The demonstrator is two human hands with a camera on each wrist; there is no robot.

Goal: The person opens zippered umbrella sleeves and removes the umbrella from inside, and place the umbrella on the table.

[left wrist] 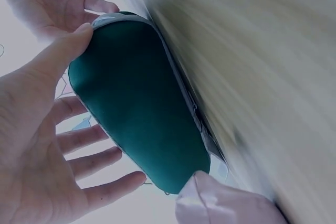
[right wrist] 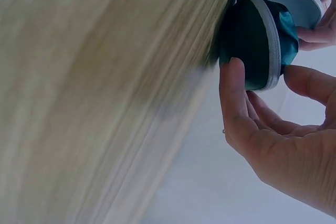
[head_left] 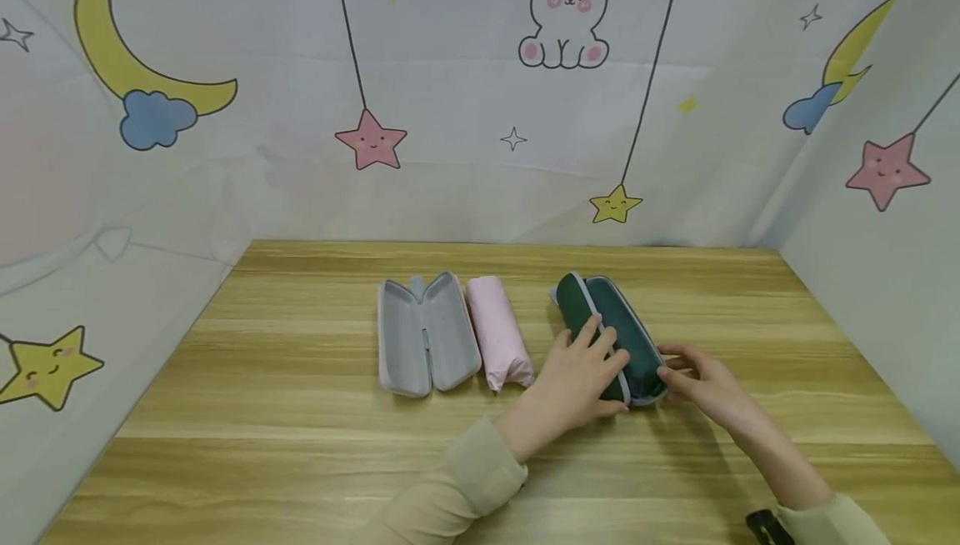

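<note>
A dark green hard-shell case (head_left: 577, 312) with a grey zip rim lies half unfolded at the table's right. Dark green fabric (head_left: 632, 341) shows inside its right half. My left hand (head_left: 579, 370) holds the left half, fingertips over the rim and thumb at the near end. In the left wrist view, that thumb presses the rim of the smooth green shell (left wrist: 131, 103). My right hand (head_left: 697, 378) pinches the near right corner of the case. The right wrist view has its thumb at the zip edge and its fingers on the outer shell (right wrist: 244, 45).
Left of my left hand lies a long pink fabric bundle (head_left: 498, 328). Next to it, a case with a pale grey lining (head_left: 401, 337) lies spread open on the wooden table (head_left: 300, 453). A white cloth backdrop (head_left: 465, 187) with printed stars rises behind and at both sides.
</note>
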